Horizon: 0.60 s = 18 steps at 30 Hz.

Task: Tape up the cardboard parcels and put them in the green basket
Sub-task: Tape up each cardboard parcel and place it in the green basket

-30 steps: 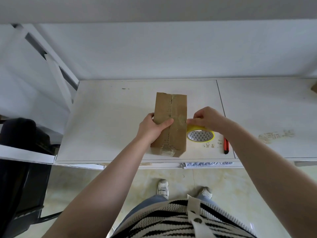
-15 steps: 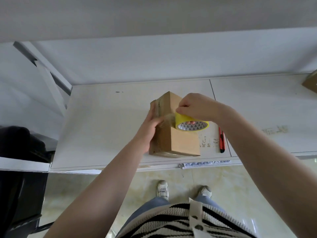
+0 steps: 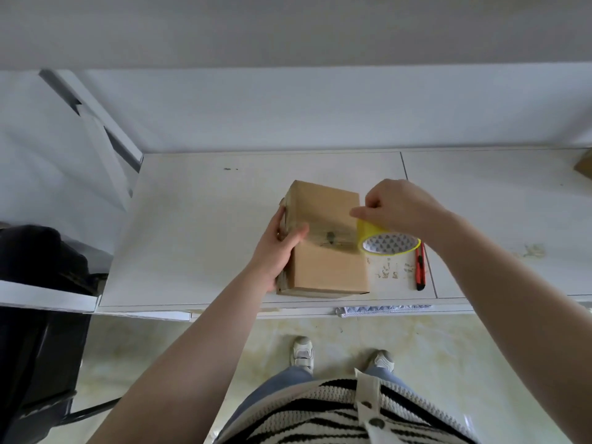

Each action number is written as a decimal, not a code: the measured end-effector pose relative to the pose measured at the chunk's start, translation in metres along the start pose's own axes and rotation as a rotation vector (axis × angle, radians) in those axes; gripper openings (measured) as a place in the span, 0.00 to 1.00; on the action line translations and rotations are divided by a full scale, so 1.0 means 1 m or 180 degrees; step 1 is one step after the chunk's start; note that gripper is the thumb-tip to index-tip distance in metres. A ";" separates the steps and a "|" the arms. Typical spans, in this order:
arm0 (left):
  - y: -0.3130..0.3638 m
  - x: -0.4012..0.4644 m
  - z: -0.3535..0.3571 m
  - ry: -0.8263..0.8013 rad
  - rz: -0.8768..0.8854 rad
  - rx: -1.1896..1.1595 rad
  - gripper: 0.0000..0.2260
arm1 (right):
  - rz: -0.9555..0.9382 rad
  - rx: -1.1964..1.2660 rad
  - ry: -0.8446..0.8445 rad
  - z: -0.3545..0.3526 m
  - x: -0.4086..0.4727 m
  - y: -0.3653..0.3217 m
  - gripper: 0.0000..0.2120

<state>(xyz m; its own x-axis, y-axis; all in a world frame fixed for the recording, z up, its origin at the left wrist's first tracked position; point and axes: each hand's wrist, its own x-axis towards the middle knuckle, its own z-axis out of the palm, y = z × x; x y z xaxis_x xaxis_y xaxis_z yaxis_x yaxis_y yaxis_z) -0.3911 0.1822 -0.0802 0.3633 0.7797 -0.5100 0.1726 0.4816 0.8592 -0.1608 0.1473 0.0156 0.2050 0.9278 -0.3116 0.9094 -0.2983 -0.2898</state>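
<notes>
A cardboard parcel (image 3: 326,251) is lying on the white surface (image 3: 198,238), close to its near edge; its broad plain face is turned upward and its left end, where the flaps meet, is facing the left hand (image 3: 278,251). That hand is gripping the parcel's left end, with the thumb lying on the top face and the fingers (image 3: 282,219) curled round the end, so it is grasping the box. The right hand (image 3: 397,209) is holding a yellow tape roll (image 3: 389,240) just off the parcel's right edge, above the surface; its fingers are clenched round the top of the roll, and the roll's open core, lined with a triangle pattern, is facing the camera. A band of clear tape (image 3: 333,233) is stretching from the roll leftward across the parcel's top face toward the left thumb; whether it is pressed flat along its whole length cannot be told. A red utility knife (image 3: 420,267) is lying on the surface just right of the roll, apart from the parcel; a corner of another cardboard box (image 3: 584,165) is showing at the far right edge of the surface; a dark chair (image 3: 35,315) is standing at the left, beside the surface.
</notes>
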 end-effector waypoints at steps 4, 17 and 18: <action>-0.012 0.003 -0.013 0.0300 -0.0194 0.0168 0.31 | -0.0230 0.0447 -0.0067 0.021 -0.003 -0.016 0.22; -0.020 0.001 -0.002 0.0445 -0.0055 0.0300 0.22 | 0.0107 -0.0088 0.0139 0.013 -0.006 0.014 0.27; -0.020 0.001 -0.002 0.0425 -0.0051 0.0284 0.22 | 0.0196 -0.0135 0.0087 0.018 -0.007 0.021 0.27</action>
<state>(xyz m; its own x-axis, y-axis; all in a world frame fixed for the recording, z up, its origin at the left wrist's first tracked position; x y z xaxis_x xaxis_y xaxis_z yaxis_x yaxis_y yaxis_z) -0.3962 0.1741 -0.0980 0.2358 0.8213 -0.5194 0.2604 0.4616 0.8480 -0.1497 0.1303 -0.0041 0.2704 0.9139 -0.3027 0.9091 -0.3459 -0.2321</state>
